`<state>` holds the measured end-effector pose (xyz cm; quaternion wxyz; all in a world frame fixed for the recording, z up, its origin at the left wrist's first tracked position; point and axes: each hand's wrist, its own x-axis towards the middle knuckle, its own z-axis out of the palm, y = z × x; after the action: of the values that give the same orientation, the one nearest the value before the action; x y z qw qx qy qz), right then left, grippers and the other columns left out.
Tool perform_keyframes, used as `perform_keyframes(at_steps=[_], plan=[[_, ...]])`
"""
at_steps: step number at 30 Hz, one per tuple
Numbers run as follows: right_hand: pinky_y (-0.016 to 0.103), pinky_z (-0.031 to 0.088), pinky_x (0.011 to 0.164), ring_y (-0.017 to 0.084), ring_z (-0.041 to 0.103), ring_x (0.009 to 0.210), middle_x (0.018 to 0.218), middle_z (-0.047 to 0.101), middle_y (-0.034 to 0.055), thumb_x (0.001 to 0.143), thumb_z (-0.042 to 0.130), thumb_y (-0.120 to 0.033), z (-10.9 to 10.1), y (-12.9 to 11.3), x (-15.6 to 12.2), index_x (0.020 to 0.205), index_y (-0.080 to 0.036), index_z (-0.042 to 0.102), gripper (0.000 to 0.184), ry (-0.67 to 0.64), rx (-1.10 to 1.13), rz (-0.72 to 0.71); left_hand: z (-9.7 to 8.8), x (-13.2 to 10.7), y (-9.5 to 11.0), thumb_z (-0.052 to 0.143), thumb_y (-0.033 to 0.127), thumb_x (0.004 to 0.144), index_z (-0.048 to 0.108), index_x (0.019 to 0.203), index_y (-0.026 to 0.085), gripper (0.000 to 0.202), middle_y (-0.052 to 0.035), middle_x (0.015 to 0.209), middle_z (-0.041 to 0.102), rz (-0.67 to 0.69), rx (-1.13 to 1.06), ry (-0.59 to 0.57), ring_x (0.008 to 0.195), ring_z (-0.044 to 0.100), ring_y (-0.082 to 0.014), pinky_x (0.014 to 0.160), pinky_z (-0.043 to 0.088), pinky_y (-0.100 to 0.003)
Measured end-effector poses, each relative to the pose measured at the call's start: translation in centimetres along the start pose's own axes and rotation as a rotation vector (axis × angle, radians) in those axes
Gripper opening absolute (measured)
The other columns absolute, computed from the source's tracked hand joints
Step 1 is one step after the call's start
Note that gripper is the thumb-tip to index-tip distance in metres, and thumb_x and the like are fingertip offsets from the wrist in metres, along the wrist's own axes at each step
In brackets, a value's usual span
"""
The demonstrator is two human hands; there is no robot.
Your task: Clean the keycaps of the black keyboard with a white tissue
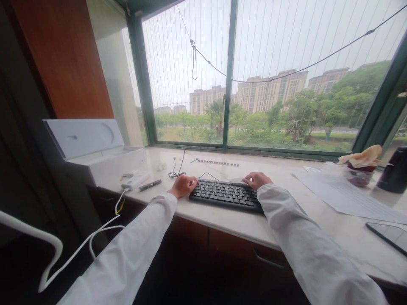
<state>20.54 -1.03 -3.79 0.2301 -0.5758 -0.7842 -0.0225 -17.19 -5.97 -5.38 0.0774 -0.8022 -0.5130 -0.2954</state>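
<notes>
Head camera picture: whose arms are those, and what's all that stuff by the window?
There's no robot here. A person wears a camera on their head, looking forward and down, so you see their own sleeved arms.

The left hand is at the left end of a black computer keyboard, and the right hand is near its right end. I can't tell how firmly either hand grips.

The keyboard lies on a white countertop. To its left are a pen and an open white box; to its right are paper sheets and a dark bottle.
</notes>
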Motion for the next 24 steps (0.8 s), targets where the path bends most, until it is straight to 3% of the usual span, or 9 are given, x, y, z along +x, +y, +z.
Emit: perform_keyframes(at_steps=[10,24], plan=[[0.028,0.046,0.070,0.019,0.064,0.081,0.093,0.074,-0.0001,0.083,0.056,-0.048,-0.19,-0.12,-0.04,0.080,-0.032,0.077,0.026,-0.013,-0.004,-0.006,-0.27,0.15,-0.20,0.059,0.041,0.085,0.067,0.116,0.030,0.034,0.0042,0.067,0.067,0.051,-0.065,-0.100,0.061,0.059,-0.0129,0.064,0.037,-0.024],[0.029,0.047,0.069,0.019,0.065,0.081,0.091,0.074,0.0005,0.082,0.058,-0.047,0.12,0.16,0.08,0.080,-0.031,0.077,0.025,0.008,0.003,-0.002,0.00,0.32,-0.52,0.059,0.041,0.084,0.063,0.118,0.030,0.036,0.0055,0.066,0.064,0.033,-0.096,-0.122,0.062,0.058,-0.0126,0.062,0.038,-0.023]])
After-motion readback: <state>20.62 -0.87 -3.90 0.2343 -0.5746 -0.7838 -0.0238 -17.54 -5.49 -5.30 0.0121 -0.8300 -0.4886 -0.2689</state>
